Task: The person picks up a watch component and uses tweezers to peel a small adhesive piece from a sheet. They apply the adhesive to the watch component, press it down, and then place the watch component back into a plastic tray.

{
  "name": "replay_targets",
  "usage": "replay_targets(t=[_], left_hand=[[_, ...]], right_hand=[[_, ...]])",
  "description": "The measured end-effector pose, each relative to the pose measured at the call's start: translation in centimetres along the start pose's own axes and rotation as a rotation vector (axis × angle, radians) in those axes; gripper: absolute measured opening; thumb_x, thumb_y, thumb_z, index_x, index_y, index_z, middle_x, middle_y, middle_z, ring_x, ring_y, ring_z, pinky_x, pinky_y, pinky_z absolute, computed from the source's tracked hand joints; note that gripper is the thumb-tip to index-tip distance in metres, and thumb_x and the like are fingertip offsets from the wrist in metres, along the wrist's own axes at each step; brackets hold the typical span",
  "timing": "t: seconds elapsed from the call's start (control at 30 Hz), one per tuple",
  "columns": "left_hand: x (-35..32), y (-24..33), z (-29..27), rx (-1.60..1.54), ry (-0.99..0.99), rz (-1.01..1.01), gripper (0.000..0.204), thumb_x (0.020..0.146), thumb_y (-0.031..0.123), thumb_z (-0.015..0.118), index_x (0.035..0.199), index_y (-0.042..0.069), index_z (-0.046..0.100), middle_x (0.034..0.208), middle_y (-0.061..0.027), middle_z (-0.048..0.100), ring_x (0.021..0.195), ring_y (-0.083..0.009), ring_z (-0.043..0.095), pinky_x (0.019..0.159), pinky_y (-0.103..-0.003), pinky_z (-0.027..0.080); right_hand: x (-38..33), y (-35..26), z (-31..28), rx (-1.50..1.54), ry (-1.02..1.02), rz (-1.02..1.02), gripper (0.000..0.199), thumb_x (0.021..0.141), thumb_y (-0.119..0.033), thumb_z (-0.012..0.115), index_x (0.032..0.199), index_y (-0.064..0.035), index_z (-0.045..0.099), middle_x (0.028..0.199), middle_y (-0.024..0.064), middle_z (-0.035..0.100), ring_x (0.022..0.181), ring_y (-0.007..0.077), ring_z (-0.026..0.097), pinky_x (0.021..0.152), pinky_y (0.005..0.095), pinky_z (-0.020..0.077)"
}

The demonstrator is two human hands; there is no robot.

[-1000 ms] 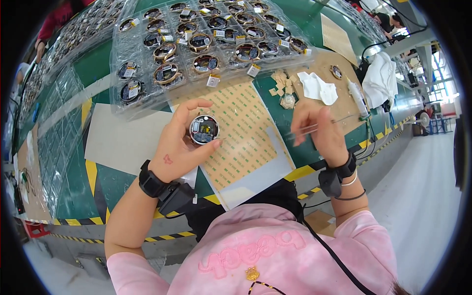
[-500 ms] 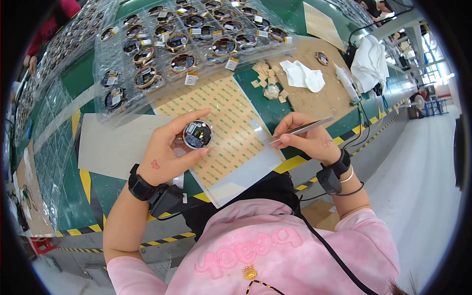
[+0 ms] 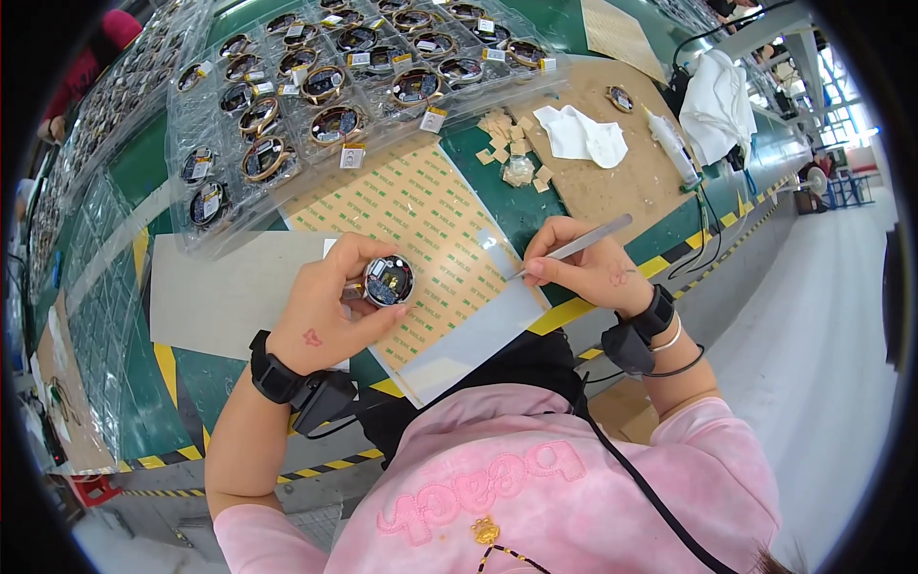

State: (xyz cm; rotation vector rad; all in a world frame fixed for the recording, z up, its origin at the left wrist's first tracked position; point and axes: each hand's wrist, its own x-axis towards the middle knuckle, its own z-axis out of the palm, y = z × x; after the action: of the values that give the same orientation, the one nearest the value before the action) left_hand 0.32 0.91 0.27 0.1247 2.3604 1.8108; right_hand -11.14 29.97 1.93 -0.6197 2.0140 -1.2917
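Note:
Between the thumb and fingers of my left hand (image 3: 330,301) is a round watch case (image 3: 389,280), its open inside with dark circuit parts facing up. A battery tab appears to stick out at its left side, partly hidden by my fingers. My right hand (image 3: 577,263) grips metal tweezers (image 3: 588,237) like a pen. Their tips point down at the right edge of a tan adhesive sheet (image 3: 411,206) printed with green marks. Whether the tips touch the sheet I cannot tell. The sheet lies on a pale backing, under and beyond the watch case.
Clear plastic trays (image 3: 287,191) full of watch cases with batteries stand at the far left. Small tan squares (image 3: 497,129) lie beside a brown board (image 3: 598,191) bearing a white cloth (image 3: 581,137) and a dispensing bottle (image 3: 672,151). A grey sheet (image 3: 220,297) lies left.
The tweezers have come down and slightly left to the sheet's right edge, now held more steeply. My left hand has shifted slightly down, turning the watch case a little.

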Motion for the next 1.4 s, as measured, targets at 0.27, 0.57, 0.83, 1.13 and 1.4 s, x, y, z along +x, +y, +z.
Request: replay_targets(t=[0.27,0.57,0.83,1.13,1.4], left_hand=[[0.1,0.1,0.1,0.035,-0.001,0.004,0.048,0.075,0.002,0.072,0.117,0.001,0.047,0.100,-0.0109,0.065,0.089,-0.0136,0.065,0.065,-0.025,0.056],[0.1,0.1,0.1,0.054,0.008,-0.004,0.048,0.075,0.003,0.073,0.116,0.001,0.047,0.099,-0.0113,0.065,0.088,-0.0139,0.066,0.065,-0.024,0.056],[0.2,0.3,0.3,0.070,0.027,-0.032,0.046,0.075,0.004,0.073,0.113,0.001,0.048,0.098,-0.0110,0.066,0.087,-0.0139,0.066,0.065,-0.025,0.056],[0.1,0.4,0.6,0.117,0.060,-0.012,0.045,0.074,0.005,0.074,0.112,0.002,0.048,0.096,-0.0100,0.066,0.085,-0.0140,0.066,0.064,-0.025,0.056],[-0.1,0.3,0.8,0.057,0.071,0.011,0.044,0.076,0.007,0.073,0.112,0.003,0.050,0.097,-0.0107,0.065,0.088,-0.0163,0.066,0.066,-0.027,0.055]], right_hand=[[0.3,-0.1,0.0,0.069,-0.026,0.063,0.015,0.086,-0.014,0.069,0.086,-0.0019,0.061,0.082,0.0028,0.064,0.077,0.0073,0.061,0.071,0.0212,0.0498],[0.5,-0.1,0.1,0.109,-0.022,0.052,0.014,0.085,-0.012,0.070,0.085,-0.0007,0.062,0.083,0.0046,0.066,0.079,0.0088,0.063,0.072,0.0222,0.0505],[-0.2,0.2,-0.3,0.244,0.008,0.056,0.009,0.082,-0.005,0.071,0.085,0.0004,0.065,0.087,0.0091,0.068,0.082,0.0137,0.066,0.075,0.0253,0.0511],[-0.4,0.8,-0.2,0.295,-0.143,-0.216,0.008,0.081,-0.004,0.072,0.085,0.0011,0.067,0.088,0.0083,0.070,0.082,0.0126,0.065,0.077,0.0248,0.0511],[-0.4,0.3,0.3,0.128,-0.014,-0.033,0.008,0.081,-0.005,0.073,0.085,-0.0002,0.068,0.084,0.0049,0.069,0.080,0.0091,0.064,0.073,0.0219,0.0505]])
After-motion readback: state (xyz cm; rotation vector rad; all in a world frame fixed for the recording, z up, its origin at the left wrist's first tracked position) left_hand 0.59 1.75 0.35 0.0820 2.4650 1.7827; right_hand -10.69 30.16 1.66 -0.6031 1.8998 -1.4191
